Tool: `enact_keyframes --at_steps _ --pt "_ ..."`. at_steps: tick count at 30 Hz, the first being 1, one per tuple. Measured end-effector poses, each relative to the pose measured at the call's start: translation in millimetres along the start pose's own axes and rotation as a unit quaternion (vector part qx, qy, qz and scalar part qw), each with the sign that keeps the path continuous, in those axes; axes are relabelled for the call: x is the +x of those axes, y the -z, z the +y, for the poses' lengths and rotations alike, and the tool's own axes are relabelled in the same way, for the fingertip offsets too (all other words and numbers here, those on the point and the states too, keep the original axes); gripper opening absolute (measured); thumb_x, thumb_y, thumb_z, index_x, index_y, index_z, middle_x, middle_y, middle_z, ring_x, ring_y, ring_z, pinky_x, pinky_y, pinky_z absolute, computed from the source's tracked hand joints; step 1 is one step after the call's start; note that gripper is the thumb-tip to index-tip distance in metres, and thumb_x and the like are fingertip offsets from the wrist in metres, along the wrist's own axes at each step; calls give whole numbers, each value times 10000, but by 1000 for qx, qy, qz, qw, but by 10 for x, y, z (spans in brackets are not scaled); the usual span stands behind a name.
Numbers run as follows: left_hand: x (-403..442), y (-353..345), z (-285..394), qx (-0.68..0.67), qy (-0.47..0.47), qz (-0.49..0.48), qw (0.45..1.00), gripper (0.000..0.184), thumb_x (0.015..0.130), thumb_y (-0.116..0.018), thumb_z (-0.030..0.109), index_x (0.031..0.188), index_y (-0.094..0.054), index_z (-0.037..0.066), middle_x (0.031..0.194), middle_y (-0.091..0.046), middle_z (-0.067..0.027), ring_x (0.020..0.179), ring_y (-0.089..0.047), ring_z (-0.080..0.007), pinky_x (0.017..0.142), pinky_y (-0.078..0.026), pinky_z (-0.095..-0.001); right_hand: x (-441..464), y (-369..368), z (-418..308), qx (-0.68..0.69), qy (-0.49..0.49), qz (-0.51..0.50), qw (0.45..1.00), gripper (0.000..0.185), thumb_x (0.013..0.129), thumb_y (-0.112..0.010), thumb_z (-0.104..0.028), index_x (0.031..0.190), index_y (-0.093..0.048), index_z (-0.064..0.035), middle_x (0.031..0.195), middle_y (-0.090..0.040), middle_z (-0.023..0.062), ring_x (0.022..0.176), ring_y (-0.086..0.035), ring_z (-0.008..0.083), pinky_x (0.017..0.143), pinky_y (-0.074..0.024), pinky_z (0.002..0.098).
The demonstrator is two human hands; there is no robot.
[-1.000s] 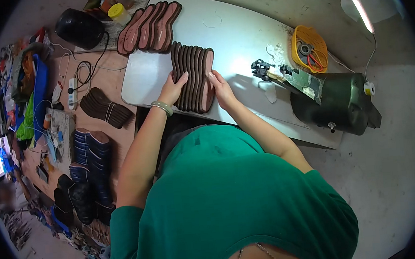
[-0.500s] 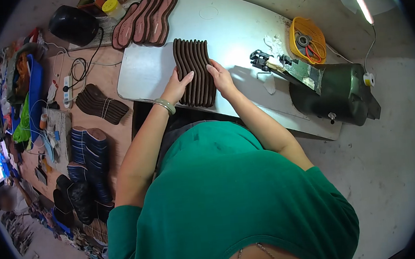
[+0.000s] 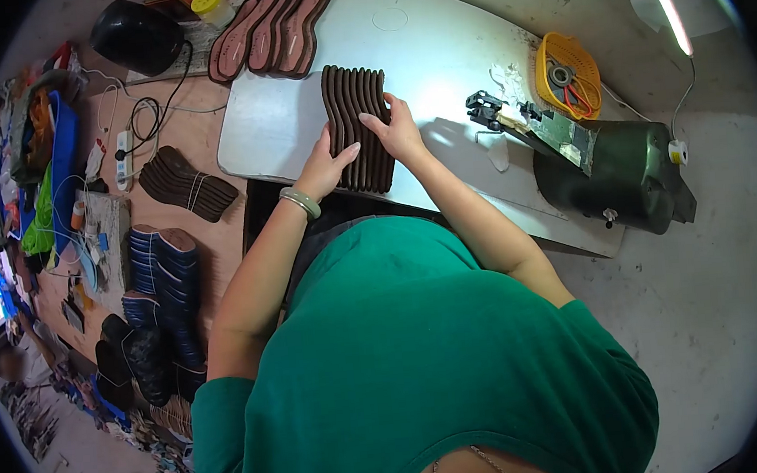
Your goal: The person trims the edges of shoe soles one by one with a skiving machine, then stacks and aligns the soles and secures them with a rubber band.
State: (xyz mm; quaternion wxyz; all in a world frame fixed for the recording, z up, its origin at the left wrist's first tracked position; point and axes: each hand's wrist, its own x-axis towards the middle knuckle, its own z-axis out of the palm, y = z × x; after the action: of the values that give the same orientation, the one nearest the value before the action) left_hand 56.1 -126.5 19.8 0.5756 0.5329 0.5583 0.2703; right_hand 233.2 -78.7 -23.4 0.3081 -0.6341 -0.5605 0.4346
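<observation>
A row of several dark brown insoles [image 3: 354,105] stands on edge, pressed together, at the front edge of the white table. My left hand [image 3: 324,165] grips its left side near the lower end, with the thumb over the edges. On the right side my right hand [image 3: 395,131] is closed round the row, thumb lying across the top. Farther back on the table lie several pink insoles with dark rims [image 3: 296,38], overlapping and face up.
The white table [image 3: 260,139] bears a black clamp-like tool [image 3: 486,108] and a yellow basket [image 3: 591,82] at the right. A dark green machine [image 3: 609,174] is beside them. Left, a wooden bench [image 3: 212,161] holds a tied insole bundle [image 3: 183,182] and a power strip [image 3: 123,159].
The row, earlier showing a pink face at its right, now shows only dark edges. My right thumb has moved left across its top. The view has shifted slightly.
</observation>
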Motion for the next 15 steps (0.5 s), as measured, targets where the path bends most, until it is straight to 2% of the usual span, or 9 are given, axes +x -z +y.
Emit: enact_keyframes --at_steps 6,15 --pt "3 28 -105 13 -11 8 1000 725 898 -608 269 1464 -215 43 1383 -442 -155 1257 -444 -229 1047 -333 -325 -48 -26 -185 -114 71 38 990 789 756 -729 -347 1350 -368 27 1351 -399 246 1217 -451 368 998 -407 398" --pt "-22 89 -132 46 -3 5 999 730 894 -609 256 1455 -214 7 1391 -423 -185 1263 -439 -235 1051 -332 -328 -119 -79 -451 -227 81 66 968 892 695 -767 -431 1373 -352 -24 1429 -317 250 1289 -358 403 968 -385 523"
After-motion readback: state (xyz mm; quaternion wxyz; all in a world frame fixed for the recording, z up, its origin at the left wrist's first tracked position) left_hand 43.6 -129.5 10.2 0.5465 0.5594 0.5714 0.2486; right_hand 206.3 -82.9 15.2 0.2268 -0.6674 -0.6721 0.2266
